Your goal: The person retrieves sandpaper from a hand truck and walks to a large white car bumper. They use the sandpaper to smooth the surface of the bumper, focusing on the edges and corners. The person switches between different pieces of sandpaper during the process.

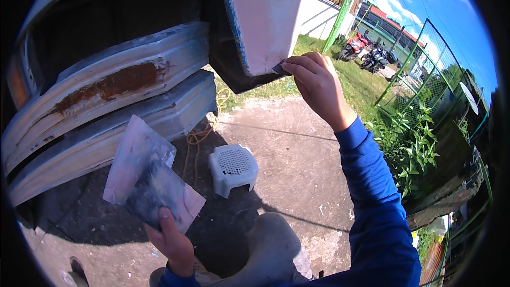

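Note:
A pale pink-coated panel (268, 16) with a worn blue edge hangs down at the top middle. At its lower corner my right hand (320, 85) pinches a small dark flat piece (281, 68) against or right beside the surface; the fingers hide most of it. My left hand (175, 245) is lower left, its thumb over two overlapping flat plates. The upper plate (159, 188) is smeared dark grey and white with a pinkish edge. Under it, the other plate (139, 151) is pale pink. Whether they are joined cannot be made out.
Left of the panel lie curved silvery vehicle panels (186, 48), one with a rusty patch (114, 87). A white plastic stool (234, 167) stands on the concrete, a rope (196, 138) beside it. Motorcycles (356, 47), a green mesh gate (425, 69) and plants (406, 151) are at right.

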Tool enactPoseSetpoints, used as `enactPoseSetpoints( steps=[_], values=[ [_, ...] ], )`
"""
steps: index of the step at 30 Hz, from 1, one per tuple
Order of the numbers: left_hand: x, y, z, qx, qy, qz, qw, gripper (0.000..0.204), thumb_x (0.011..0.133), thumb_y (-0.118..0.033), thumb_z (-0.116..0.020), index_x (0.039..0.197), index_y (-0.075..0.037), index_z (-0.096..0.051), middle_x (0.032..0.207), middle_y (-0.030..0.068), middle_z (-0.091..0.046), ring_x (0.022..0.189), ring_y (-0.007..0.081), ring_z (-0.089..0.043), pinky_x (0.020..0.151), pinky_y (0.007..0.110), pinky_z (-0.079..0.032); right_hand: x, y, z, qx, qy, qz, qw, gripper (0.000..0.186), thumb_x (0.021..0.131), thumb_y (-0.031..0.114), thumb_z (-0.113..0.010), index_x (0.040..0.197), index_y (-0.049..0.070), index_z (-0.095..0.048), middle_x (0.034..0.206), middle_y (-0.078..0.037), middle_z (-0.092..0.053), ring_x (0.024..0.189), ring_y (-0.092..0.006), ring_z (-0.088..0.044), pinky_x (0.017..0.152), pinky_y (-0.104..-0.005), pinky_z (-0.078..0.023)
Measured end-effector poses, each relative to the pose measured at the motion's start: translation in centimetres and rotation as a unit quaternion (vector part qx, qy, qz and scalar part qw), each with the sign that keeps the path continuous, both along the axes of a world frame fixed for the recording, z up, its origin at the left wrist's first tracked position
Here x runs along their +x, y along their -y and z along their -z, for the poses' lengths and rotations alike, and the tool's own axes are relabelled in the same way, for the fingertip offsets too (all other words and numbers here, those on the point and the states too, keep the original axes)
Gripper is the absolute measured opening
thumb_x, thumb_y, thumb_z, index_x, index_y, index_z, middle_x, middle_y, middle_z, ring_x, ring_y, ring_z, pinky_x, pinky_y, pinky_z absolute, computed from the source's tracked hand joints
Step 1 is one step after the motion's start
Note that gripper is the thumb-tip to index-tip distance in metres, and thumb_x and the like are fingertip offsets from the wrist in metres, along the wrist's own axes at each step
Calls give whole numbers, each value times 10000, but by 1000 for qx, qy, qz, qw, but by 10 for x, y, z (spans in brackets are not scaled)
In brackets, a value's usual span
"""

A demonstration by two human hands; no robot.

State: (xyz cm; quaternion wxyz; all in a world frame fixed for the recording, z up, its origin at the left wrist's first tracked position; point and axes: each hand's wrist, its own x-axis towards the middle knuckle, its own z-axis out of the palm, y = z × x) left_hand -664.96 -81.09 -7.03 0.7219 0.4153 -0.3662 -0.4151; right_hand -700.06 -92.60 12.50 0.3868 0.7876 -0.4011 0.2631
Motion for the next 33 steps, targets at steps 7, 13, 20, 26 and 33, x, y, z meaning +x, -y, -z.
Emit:
enactPoseSetpoints(
  steps=[7,13,20,26,33],
  values=[
    [0,-3,4,3,0,-2,1000,497,1021,-225,-591,1372,102,-463,1332,188,-559,1181,251,-575,996,368,-469,9,13,2,-26,35,-4,999,375,762,16,-723,1126,108,-705,1073,-39,-672,967,-257,-612,826,-387,-484],
    [-4,-1,3,-21,-3,-12,1000,474,1021,-226,-594,1357,89,-481,1305,167,-573,1156,233,-579,974,357,-475,14,22,10,-47,46,1,998,404,745,16,-723,1139,99,-684,1107,-52,-663,992,-268,-608,827,-389,-495],
    [-5,-1,3,3,-14,-28,1000,508,1012,-248,-611,1373,85,-481,1318,169,-576,1160,241,-584,976,360,-474,12,19,28,-34,14,-7,999,354,735,44,-712,1085,97,-702,1102,-36,-682,975,-244,-620,843,-389,-480],
    [-4,1,5,-2,-19,-26,999,508,1010,-247,-614,1374,82,-482,1320,166,-577,1165,241,-582,978,364,-476,2,6,25,-24,-28,-2,999,333,739,60,-690,1066,115,-711,1117,-26,-680,1004,-233,-613,880,-399,-472],
    [-3,2,10,1,-4,-25,1000,496,1011,-237,-612,1367,84,-485,1309,165,-581,1164,233,-582,971,362,-482,5,8,10,-15,-115,-4,993,289,780,106,-649,1061,124,-715,1137,-27,-674,1062,-241,-607,917,-396,-462]
  ],
)
